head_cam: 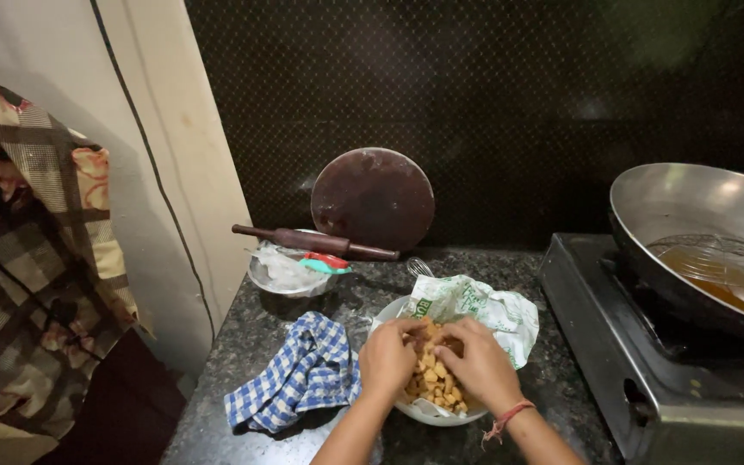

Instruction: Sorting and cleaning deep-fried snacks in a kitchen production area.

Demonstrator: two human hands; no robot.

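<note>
- Two hands over one white bowl (pixel 406 412) near the bench (pixel 243 344) front edge: left hand (pixel 387 356) and right hand (pixel 482 366), fingers curled down into a heap of golden fried pieces (pixel 435 386); whether they grip any, cannot tell.
- One red thread on the right wrist.
- One crumpled white-green bag (pixel 484 307) touches the bowl's far side.
- One blue-white checked cloth (pixel 299 375) just left of the bowl.
- One steel bowl (pixel 290 277) toward the back-left, one rolling pin (pixel 312 240) across it.
- One round board (pixel 373 198) leans on the back wall.
- One stove (pixel 639 362) at the right edge, carrying one wok (pixel 691 207) with oil and one wire skimmer (pixel 716 258).
</note>
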